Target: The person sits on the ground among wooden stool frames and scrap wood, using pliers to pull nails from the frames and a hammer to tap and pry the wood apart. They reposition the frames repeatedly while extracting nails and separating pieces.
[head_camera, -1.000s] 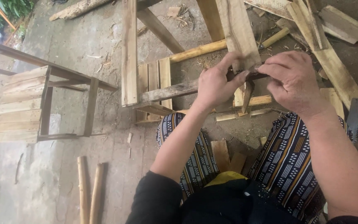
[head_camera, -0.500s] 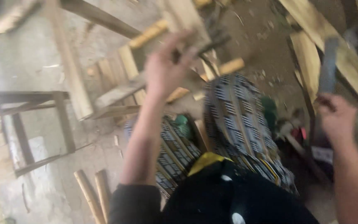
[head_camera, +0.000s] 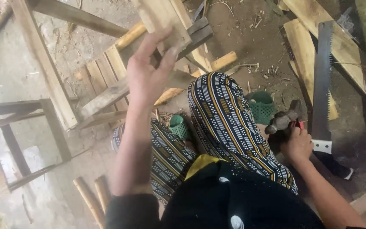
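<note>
Left hand (head_camera: pixel 147 74) steadies wooden slat (head_camera: pixel 162 21) at frame top, fingers spread; right hand (head_camera: pixel 296 144) clamped on hammer (head_camera: pixel 282 121) lower right; nailing not started.

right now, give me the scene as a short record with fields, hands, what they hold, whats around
left hand: left hand raised, fingers spread, pressed against a pale wooden plank of the wooden frame
right hand: right hand low at the person's side, closed on the handle of a hammer
saw: hand saw lies flat on the dirt ground, apart from the right hand
legs: patterned trousers, green sandals
near left: dark wooden stool frame, bamboo pieces on the ground
far right: loose boards on the dirt
</note>
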